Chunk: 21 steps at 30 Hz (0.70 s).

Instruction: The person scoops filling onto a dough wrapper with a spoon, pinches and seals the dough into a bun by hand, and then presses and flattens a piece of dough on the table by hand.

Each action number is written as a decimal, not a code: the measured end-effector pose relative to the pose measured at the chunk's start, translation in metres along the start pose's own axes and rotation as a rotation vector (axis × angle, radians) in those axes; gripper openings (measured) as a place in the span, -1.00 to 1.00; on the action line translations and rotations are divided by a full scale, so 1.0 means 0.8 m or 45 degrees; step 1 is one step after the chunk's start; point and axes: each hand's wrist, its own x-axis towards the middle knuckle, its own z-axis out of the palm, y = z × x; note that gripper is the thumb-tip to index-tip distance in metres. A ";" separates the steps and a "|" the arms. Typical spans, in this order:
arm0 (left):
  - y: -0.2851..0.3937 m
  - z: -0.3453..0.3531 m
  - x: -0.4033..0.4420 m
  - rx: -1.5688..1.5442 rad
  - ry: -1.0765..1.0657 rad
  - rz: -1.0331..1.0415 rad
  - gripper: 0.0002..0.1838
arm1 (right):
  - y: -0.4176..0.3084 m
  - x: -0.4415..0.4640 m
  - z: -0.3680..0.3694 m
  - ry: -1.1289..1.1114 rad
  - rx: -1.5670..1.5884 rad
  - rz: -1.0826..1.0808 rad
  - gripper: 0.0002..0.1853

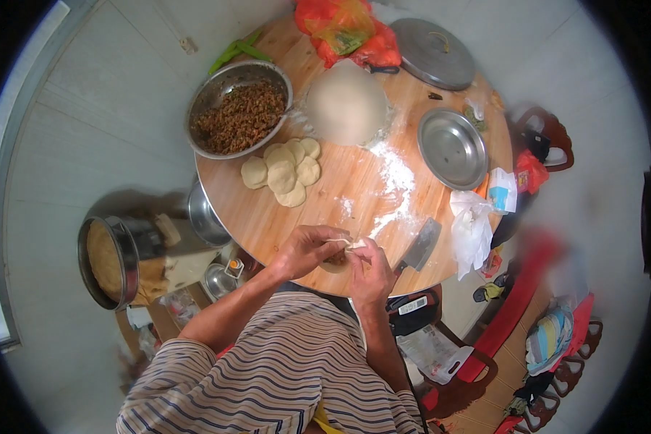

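At the near edge of the table, my left hand (309,249) and my right hand (371,271) pinch the rim of a filled dough wrapper (334,267) from either side. Its edge is lifted between my fingertips, and brown filling shows inside. A loose pile of flat dough rounds (281,176) lies beyond my left hand. Behind that pile stands a metal bowl (208,94) with brown minced filling (242,116). Just right of my right hand, a cleaver (421,244) rests on the wood with its handle toward me.
White flour (394,181) streaks the round wooden table (304,217). Farther back are a blurred pale round mass (346,105), a red plastic bag (376,49) and a metal lid (434,54). A metal dish (452,148) and white plastic bag (471,231) sit on the right.
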 end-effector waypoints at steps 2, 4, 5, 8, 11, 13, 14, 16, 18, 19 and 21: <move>0.000 -0.002 0.000 0.081 -0.006 0.053 -0.69 | -0.005 0.002 -0.003 -0.026 0.006 0.033 -0.75; 0.000 -0.008 0.001 0.175 -0.112 0.040 -0.60 | -0.006 0.002 -0.006 -0.114 -0.149 -0.089 -0.70; 0.000 -0.007 0.000 0.175 -0.111 0.040 -0.60 | -0.003 0.001 -0.005 -0.115 -0.148 -0.089 -0.70; 0.009 -0.003 -0.004 0.175 0.009 0.181 -0.47 | 0.004 -0.003 -0.001 -0.048 -0.055 -0.201 -0.74; 0.020 -0.010 -0.006 0.011 -0.090 -0.122 -0.38 | 0.002 -0.006 -0.001 0.052 -0.035 -0.143 -0.78; 0.017 -0.012 -0.010 -0.208 -0.164 -0.205 -0.39 | -0.002 -0.006 -0.003 0.101 0.002 -0.060 -0.82; 0.013 -0.010 -0.011 -0.208 -0.165 -0.206 -0.39 | -0.003 -0.007 -0.003 0.101 0.002 -0.060 -0.82; 0.000 -0.004 -0.011 -0.412 -0.148 -0.181 -0.39 | -0.005 -0.009 0.000 0.131 0.010 -0.016 -0.84; -0.010 0.001 -0.011 -0.445 -0.107 -0.207 -0.39 | -0.006 -0.012 0.006 0.154 0.053 0.039 -0.84; -0.015 0.002 -0.011 -0.478 -0.067 -0.235 -0.39 | -0.006 -0.014 0.009 0.178 0.096 0.095 -0.85; -0.024 0.007 -0.012 -0.508 -0.036 -0.209 -0.39 | -0.004 -0.017 0.013 0.179 0.104 0.104 -0.85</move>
